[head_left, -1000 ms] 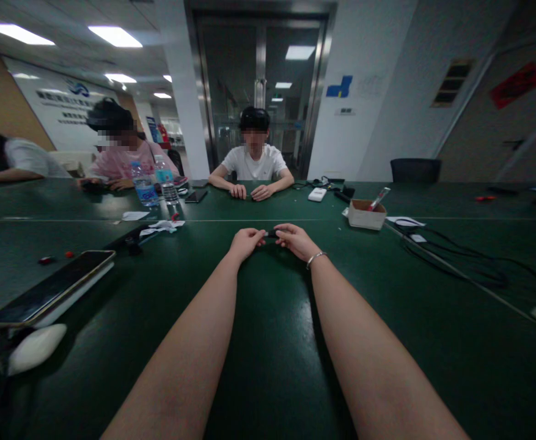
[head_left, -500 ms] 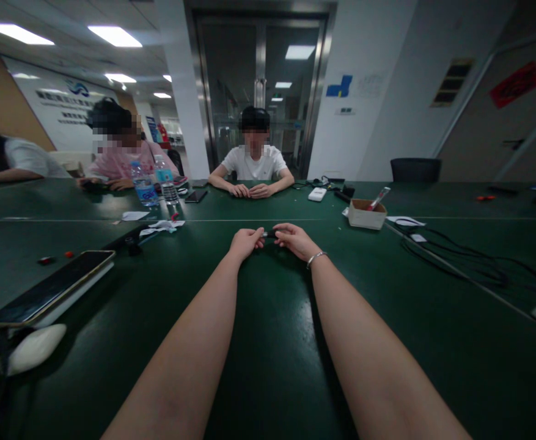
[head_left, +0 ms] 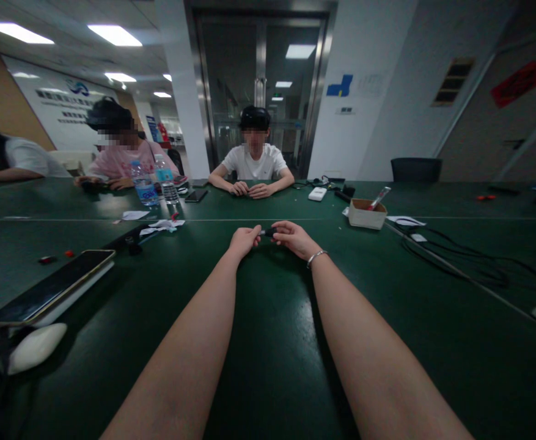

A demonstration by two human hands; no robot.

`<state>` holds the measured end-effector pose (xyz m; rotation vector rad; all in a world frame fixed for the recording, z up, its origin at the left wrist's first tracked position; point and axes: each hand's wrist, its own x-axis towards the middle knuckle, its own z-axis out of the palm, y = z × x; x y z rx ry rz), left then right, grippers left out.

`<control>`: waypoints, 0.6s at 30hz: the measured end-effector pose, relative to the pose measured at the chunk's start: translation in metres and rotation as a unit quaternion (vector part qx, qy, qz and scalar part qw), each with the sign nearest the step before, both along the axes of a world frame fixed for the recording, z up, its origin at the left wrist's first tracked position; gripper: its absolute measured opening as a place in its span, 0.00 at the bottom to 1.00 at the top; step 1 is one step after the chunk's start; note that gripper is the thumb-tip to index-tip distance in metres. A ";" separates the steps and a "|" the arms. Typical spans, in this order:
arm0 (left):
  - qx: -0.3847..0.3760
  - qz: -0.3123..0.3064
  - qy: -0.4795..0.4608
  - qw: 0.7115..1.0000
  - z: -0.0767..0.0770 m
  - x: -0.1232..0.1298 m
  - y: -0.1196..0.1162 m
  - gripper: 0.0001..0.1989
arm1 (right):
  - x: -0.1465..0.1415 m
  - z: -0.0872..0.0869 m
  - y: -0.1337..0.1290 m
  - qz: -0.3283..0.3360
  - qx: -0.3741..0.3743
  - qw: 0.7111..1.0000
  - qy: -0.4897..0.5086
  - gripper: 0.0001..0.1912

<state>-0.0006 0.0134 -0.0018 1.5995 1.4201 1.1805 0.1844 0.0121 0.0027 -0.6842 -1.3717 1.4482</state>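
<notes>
Between my two hands, over the middle of the dark green table (head_left: 268,318), is a small black object (head_left: 268,232) with a short metallic part at its left end. My left hand (head_left: 245,242) pinches the metallic end between thumb and fingers. The black end is gripped by the fingertips of my right hand (head_left: 294,239), whose wrist wears a silver bracelet (head_left: 316,258). My fingers hide parts of the object, and I cannot make out exactly what it is.
Left lie a phone on a white box (head_left: 52,290), a white mouse-like object (head_left: 38,348), crumpled tissues (head_left: 163,227) and two bottles (head_left: 145,185). Right are a small carton (head_left: 367,215) and black cables (head_left: 460,256). A person (head_left: 255,160) sits opposite; others sit at left.
The fingers of both hands have shifted slightly, and more of the black object shows between them. My arms have barely moved.
</notes>
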 end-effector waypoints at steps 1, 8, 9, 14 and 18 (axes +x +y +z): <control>0.000 0.001 0.003 1.000 0.001 0.000 0.000 0.23 | 0.000 0.000 -0.001 0.002 0.001 1.000 0.002 0.19; 0.000 -0.006 0.003 1.000 0.001 -0.002 -0.001 0.23 | 0.000 0.004 -0.004 0.004 0.000 1.000 -0.006 0.19; 0.000 -0.008 0.004 1.000 0.000 -0.002 0.000 0.23 | 0.000 0.004 -0.005 0.004 0.000 1.000 -0.007 0.19; 0.001 -0.007 0.017 1.000 0.000 -0.002 0.000 0.24 | 0.000 0.004 -0.006 0.008 0.008 1.000 -0.004 0.20; 0.005 -0.004 0.024 1.000 0.000 -0.001 -0.002 0.24 | 0.001 0.004 -0.007 0.011 0.007 1.000 -0.005 0.20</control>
